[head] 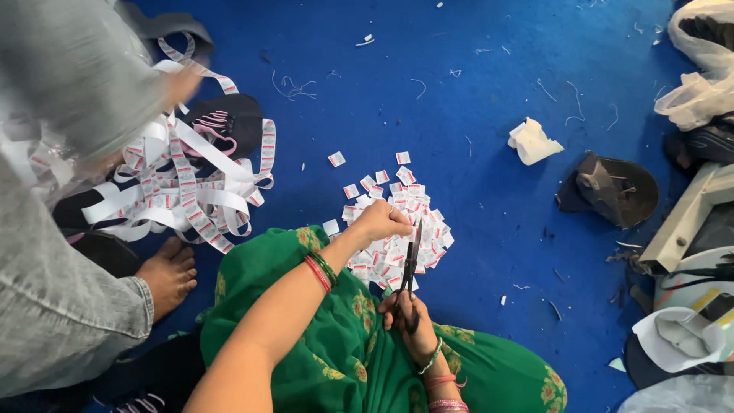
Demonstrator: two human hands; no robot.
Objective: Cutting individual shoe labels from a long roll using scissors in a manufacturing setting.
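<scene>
My right hand (pixel 410 320) grips the handles of black scissors (pixel 411 261), whose blades point away from me, over my green-clad lap (pixel 336 344). My left hand (pixel 380 222), with red and green bangles at the wrist, is pinched shut on a small white label right at the blade tips. Under both hands lies a heap of small cut white labels with red marks (pixel 428 229) on the blue floor (pixel 459 92). A few loose labels (pixel 336 159) are scattered just beyond the heap.
At the left sits another person in a grey sleeve (pixel 53 306), with a bare foot (pixel 168 274) and a blurred hand (pixel 180 82) over a tangle of long white label ribbon (pixel 183 183). Crumpled white paper (pixel 533 141), a dark shoe part (pixel 612 189), a plastic bag (pixel 703 76) and more shoe pieces (pixel 680 333) lie at the right.
</scene>
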